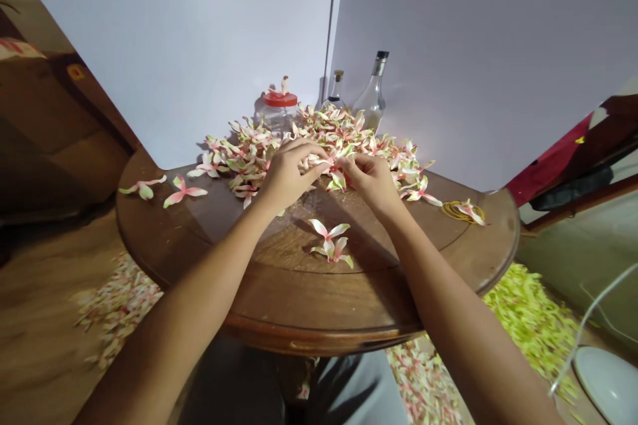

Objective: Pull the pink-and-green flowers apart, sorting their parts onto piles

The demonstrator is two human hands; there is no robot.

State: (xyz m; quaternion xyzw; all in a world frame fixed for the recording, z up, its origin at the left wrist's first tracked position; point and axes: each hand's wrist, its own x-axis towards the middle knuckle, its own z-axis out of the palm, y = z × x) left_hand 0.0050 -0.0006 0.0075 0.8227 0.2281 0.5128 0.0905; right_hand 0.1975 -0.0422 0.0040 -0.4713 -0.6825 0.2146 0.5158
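Over the middle of a round wooden table [309, 305], my left hand [292, 172] and my right hand [369, 179] meet, fingertips pinched close together. Between them is a pink, white and green flower [337, 179]; thumb and index finger of each hand appear closed on it, though the exact grip is partly hidden. Right behind the hands lies a heaped pile of similar flowers [249, 149]. Nearer to me, two loose flowers [329, 239] rest on the tabletop between my forearms.
Behind the pile stand a red-lidded jar [280, 101] topped by a flower, a small corked bottle [337, 89] and a taller bottle [373, 93]. Yellow rubber bands [456, 212] lie right. Floor heaps: pinkish flowers [122, 299] left, yellow-green pieces [531, 319] right, beside a white round object [605, 382].
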